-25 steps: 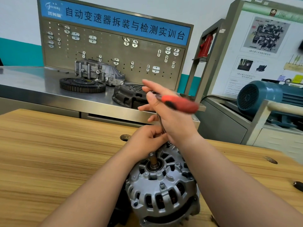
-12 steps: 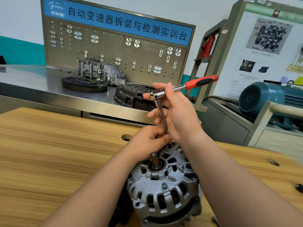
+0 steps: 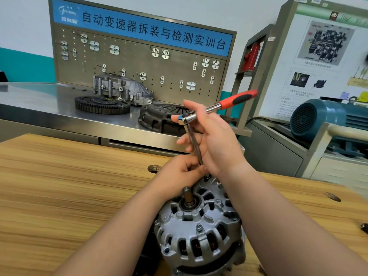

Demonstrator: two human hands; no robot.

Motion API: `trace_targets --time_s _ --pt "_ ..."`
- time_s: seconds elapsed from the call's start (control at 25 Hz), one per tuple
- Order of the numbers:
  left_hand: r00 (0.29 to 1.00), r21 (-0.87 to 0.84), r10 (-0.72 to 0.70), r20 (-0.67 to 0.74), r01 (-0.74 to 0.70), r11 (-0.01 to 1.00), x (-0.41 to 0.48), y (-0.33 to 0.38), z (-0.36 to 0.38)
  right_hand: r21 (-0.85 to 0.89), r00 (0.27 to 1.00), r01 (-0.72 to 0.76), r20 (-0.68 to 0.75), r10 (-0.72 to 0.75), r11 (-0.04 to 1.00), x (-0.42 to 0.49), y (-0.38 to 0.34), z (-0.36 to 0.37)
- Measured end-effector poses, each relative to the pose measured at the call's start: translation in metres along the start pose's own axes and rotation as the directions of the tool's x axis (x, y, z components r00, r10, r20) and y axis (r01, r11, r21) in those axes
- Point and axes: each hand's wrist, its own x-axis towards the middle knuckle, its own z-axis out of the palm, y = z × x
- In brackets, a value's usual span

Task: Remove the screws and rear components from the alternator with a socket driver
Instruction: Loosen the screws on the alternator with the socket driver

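A silver alternator [image 3: 199, 232] stands on the wooden table [image 3: 69, 196] with its shaft pointing up. The socket driver [image 3: 235, 101] has a red and black handle, and its long extension [image 3: 194, 144] runs down to a screw at the alternator's far edge. My left hand [image 3: 179, 174] pinches the lower end of the extension just above the housing. My right hand [image 3: 213, 140] holds the ratchet head between thumb and fingers, with the handle sticking out up and to the right. The screw under the socket is hidden.
A steel bench [image 3: 49, 104] behind the table carries a ring gear [image 3: 101, 105], a gearbox housing [image 3: 123, 88] and a clutch cover [image 3: 159, 116] before a pegboard [image 3: 139, 62]. A blue motor [image 3: 318, 118] sits at right. A dark small part [image 3: 364, 228] lies at the table's right edge.
The red handle has swung from pointing toward me at the right to pointing away, up and to the right. My left hand has stayed on the extension.
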Motion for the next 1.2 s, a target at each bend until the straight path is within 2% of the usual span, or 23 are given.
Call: trace_targets --time_s 0.12,0.16,0.24,0.32,0.36,0.52,0.56,0.64,0.72,0.76,0.92,1.0,1.08,1.12,1.2 --pt "0.999 0.042 -0.001 -0.041 0.003 0.999 0.0016 -0.0002 0.0003 -0.241 0.98 0.199 0.045 -0.194 0.95 -0.0032 0.0044 0.0012" --pt "0.998 0.048 0.002 -0.056 0.001 0.999 0.0021 -0.0003 0.0004 -0.283 0.974 0.225 0.055 -0.219 0.932 -0.0037 0.0049 0.0017" --pt "0.999 0.032 0.0 -0.032 0.001 0.999 0.0024 -0.0007 0.0002 -0.22 0.987 0.157 0.01 -0.158 0.963 -0.0021 0.004 0.0017" --pt "1.0 0.003 0.006 0.014 -0.006 1.0 0.0006 -0.0003 -0.0006 -0.041 0.998 0.018 -0.056 -0.02 0.999 0.0004 0.0007 0.0016" --pt "1.0 0.006 0.013 0.016 -0.013 1.0 -0.0005 -0.0001 -0.0011 -0.003 0.998 -0.002 -0.063 0.002 1.0 0.0006 0.0005 0.0014" --pt "0.999 0.054 0.022 -0.024 -0.02 0.998 0.0014 0.0002 -0.0002 -0.207 0.982 0.181 -0.009 -0.187 0.961 -0.0033 0.0045 0.0022" --pt "0.999 0.057 0.021 -0.028 -0.019 0.998 0.0019 0.0002 0.0 -0.227 0.981 0.185 -0.01 -0.192 0.956 -0.0036 0.0044 0.0026" --pt "1.0 0.05 0.016 -0.012 -0.016 0.999 0.0017 0.0001 -0.0004 -0.169 0.992 0.109 -0.045 -0.118 0.98 -0.0019 0.0027 0.0022" --pt "0.999 0.028 0.025 0.021 -0.025 0.999 -0.0004 0.0012 -0.001 -0.01 0.998 0.019 -0.058 -0.02 1.0 -0.0004 0.0006 0.0009" --pt "0.999 0.023 0.03 0.028 -0.031 0.999 -0.0013 0.0026 -0.0013 0.01 0.999 0.033 -0.036 -0.033 0.999 -0.0007 0.0003 0.0" --pt "0.999 0.076 0.019 -0.034 -0.017 0.997 -0.0003 0.0051 -0.0002 -0.259 0.97 0.242 0.086 -0.227 0.935 -0.0053 0.0027 0.0014" --pt "0.999 0.081 0.002 -0.034 0.001 0.997 0.0014 0.0033 0.0008 -0.216 0.987 0.162 0.023 -0.161 0.963 -0.0037 0.0018 0.0019" --pt "1.0 0.047 0.001 -0.008 0.0 0.999 0.0007 0.0028 0.0 -0.052 0.999 0.025 -0.043 -0.028 0.998 -0.0011 -0.0008 0.0016" --pt "1.0 0.04 0.012 0.005 -0.012 0.999 -0.0001 0.0035 -0.0002 -0.024 0.999 0.01 -0.044 -0.011 1.0 -0.0006 -0.0009 0.0013" --pt "1.0 0.06 0.023 0.01 -0.023 0.998 -0.0006 0.0038 -0.0011 -0.137 0.995 0.098 -0.008 -0.101 0.986 -0.0024 0.0001 0.0014"
